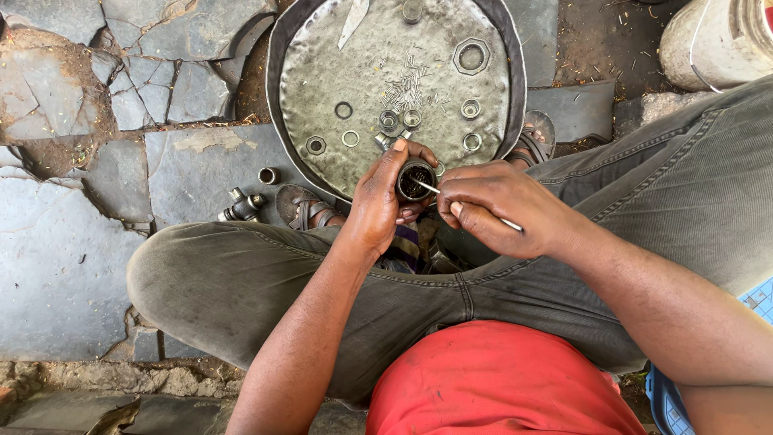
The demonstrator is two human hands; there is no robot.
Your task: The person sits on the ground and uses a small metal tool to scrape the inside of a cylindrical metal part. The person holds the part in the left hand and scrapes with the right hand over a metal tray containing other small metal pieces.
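Over the dented metal tray (pixel 322 48), bearing cup (pixel 415 180) clasped in left hand (pixel 378 201), mouth up; right hand (pixel 499 211) just beside, pinching thin metal pick (pixel 427 188), tip slanting into cup.

**What you are wearing**

You have on a red shirt (pixel 499 379), its hem lying smooth across your waist. Your trousers (pixel 241 274) are grey-green, with heavy stitched seams and worn, faded patches over the knees. Your forearms are bare, with no sleeves reaching them, and neither your left hand (pixel 378 201) nor your right hand (pixel 499 209) has a glove. Strapped sandals (pixel 302 208) cover your feet.
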